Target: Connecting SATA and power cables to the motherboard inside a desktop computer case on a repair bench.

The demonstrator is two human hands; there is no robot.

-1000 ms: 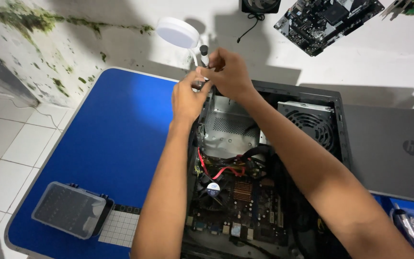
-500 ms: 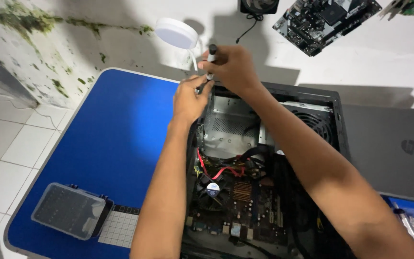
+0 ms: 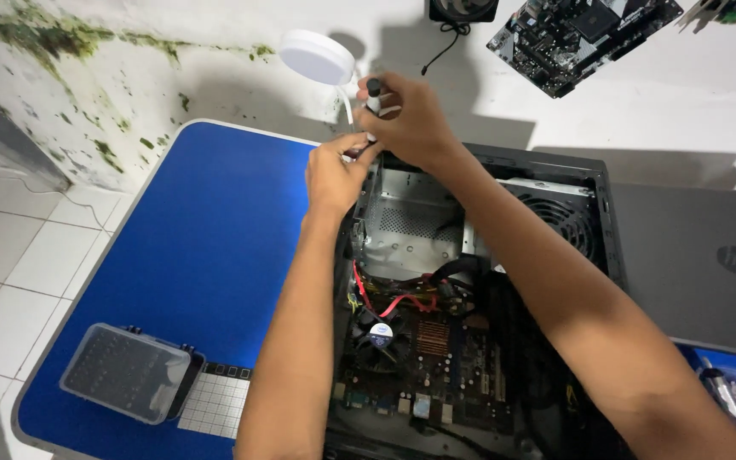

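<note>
My right hand (image 3: 411, 119) is closed around a slim screwdriver with a black cap and pale shaft (image 3: 373, 92). Only the cap and a short stretch below it stick out above my fist; the tip is hidden behind my fingers, so I cannot tell just where it bears. The tool is, I judge, light and stiff, with a smooth handle that could turn in a loose fist, so it wants holding round the handle, well up, as I have it.

My left hand (image 3: 334, 175) is pinched narrow, thumb and fingertips together, just below and touching the right hand. Whether it holds a screw or only steadies the shaft is too small to tell. If a screw, it would be tiny, hard and easy to drop into the case.

Both hands sit at the far left corner of the open black metal computer case (image 3: 555, 170), lying on its side on the blue table top (image 3: 198, 238). A round white lamp head (image 3: 317, 56) hangs just behind my hands. The bare grey drive bay (image 3: 411, 221) lies right beneath them, and the motherboard's small black fan (image 3: 381, 334) is nearer to me.
</note>
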